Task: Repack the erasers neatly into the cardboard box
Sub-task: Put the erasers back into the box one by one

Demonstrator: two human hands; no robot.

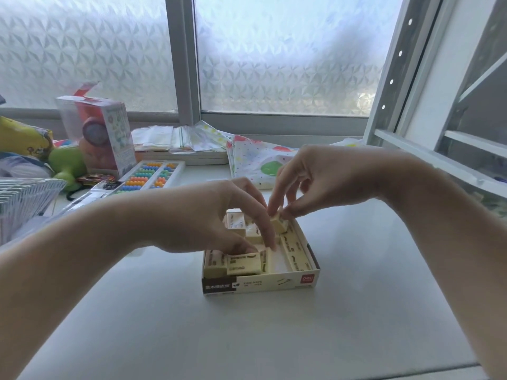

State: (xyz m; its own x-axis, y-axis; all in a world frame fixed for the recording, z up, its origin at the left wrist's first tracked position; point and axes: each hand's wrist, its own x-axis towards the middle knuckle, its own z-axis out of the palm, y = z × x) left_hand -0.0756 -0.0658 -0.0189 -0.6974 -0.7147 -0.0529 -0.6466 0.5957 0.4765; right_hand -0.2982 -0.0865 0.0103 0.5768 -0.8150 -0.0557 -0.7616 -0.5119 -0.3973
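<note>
Shallow open cardboard box [260, 282], cream with a dark panel and red logo on its front wall, sits mid-way across the pale grey tabletop [356, 297]. Inside: cream rectangular erasers [242, 264] with dark print, some flat, some on edge, not aligned; strip of bare box floor showing right of centre. Long eraser [297, 250] lies flat along the right wall.

Left hand [219, 215] reaches in from the left, fingers curled down into the box, fingertips [271, 244] on the erasers in the middle; can't tell if it actually grips one. Right hand [310, 182] pinches one tilted cream eraser [279, 223] between thumb and forefinger, over the box's far right part.

Behind: colourful bead abacus in a white frame [149, 176], clear-fronted toy carton [101, 133], spotted plastic bags [260, 160], frosted patterned window [274, 50].
</note>
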